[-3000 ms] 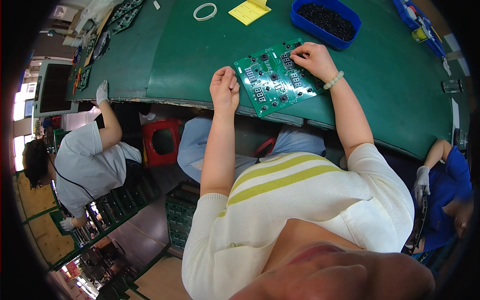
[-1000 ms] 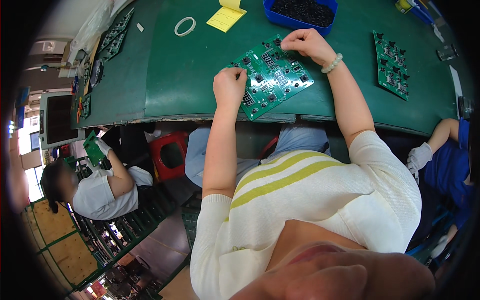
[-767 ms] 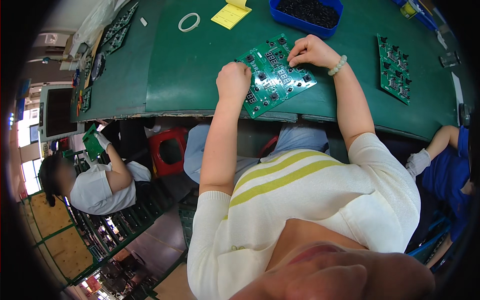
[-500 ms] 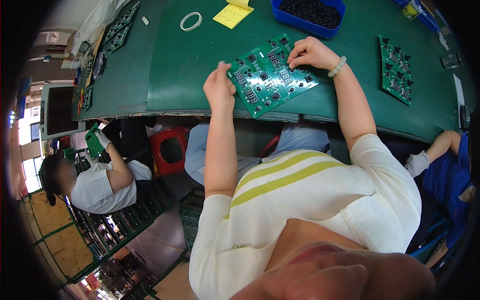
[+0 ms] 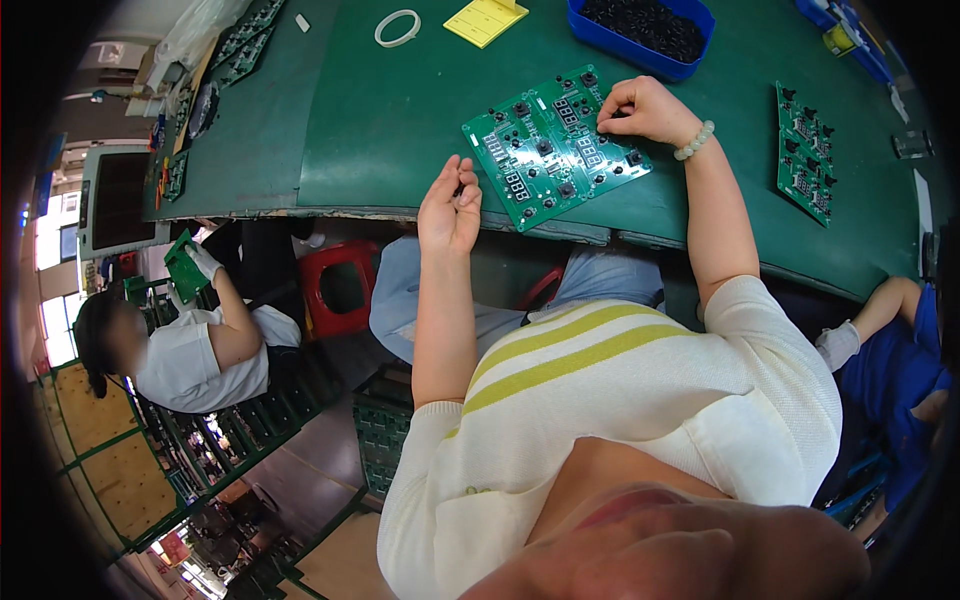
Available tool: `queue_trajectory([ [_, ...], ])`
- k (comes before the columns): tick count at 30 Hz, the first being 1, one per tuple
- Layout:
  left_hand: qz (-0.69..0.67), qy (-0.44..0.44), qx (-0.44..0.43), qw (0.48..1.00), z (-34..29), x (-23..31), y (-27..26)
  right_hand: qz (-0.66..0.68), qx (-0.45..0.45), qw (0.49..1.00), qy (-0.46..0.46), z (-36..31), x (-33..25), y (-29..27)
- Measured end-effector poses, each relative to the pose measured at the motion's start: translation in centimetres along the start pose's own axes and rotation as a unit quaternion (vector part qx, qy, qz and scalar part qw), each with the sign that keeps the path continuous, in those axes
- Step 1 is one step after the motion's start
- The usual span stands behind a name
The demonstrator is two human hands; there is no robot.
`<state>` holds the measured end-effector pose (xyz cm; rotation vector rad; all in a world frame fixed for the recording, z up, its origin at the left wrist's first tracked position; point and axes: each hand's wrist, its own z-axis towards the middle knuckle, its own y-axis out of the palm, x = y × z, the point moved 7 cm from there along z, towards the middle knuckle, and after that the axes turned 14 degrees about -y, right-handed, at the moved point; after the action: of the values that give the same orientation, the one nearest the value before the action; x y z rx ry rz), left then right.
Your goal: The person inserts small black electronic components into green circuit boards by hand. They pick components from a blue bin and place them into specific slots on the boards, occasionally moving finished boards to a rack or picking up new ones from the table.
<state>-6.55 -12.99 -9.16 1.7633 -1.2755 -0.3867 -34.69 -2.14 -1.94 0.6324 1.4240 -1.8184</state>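
A green circuit board with several black digit displays and black button caps lies tilted on the green table. My right hand, a beaded bracelet at its wrist, is over the board's right part, thumb and fingertips pinched together. Whatever sits in that pinch is hidden. My left hand is held off the board's lower left edge, palm turned up and fingers curled. Something small and dark shows between its fingers, too small to name.
Behind the board stands a blue bin of small black parts, beside a yellow notepad and a white ring. Another board lies right. A co-worker sits left holding a green board; another person's gloved hand shows right.
My left hand has let go of the board's left corner and drawn back, turning palm up. My right hand stays pinched over the board. The view has shifted slightly.
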Motion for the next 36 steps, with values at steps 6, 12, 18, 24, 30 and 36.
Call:
queue_trajectory([
  [6,0.110,0.015,-0.022,0.994,-0.5,-1.0,0.7,-0.018,-0.029,0.999,0.022,0.0,0.0,0.2],
  [12,0.161,0.031,0.009,0.986,-0.9,-1.3,1.3,-0.098,-0.036,0.994,0.008,0.2,-0.2,0.5],
  [18,0.220,0.059,0.049,0.973,-1.5,-1.2,1.8,0.095,0.194,0.976,-0.019,-0.3,2.8,-1.3],
  [24,0.286,0.098,0.068,0.951,-1.0,-1.3,0.6,0.593,0.348,0.712,0.138,-1.9,6.3,-2.1],
  [30,0.460,0.245,0.135,0.843,-1.1,-0.9,1.3,0.540,0.328,0.760,0.153,-0.7,3.7,-1.3],
  [36,0.579,0.301,0.166,0.739,-1.9,-1.0,2.9,0.549,0.286,0.779,0.101,-0.9,4.4,-1.3],
])
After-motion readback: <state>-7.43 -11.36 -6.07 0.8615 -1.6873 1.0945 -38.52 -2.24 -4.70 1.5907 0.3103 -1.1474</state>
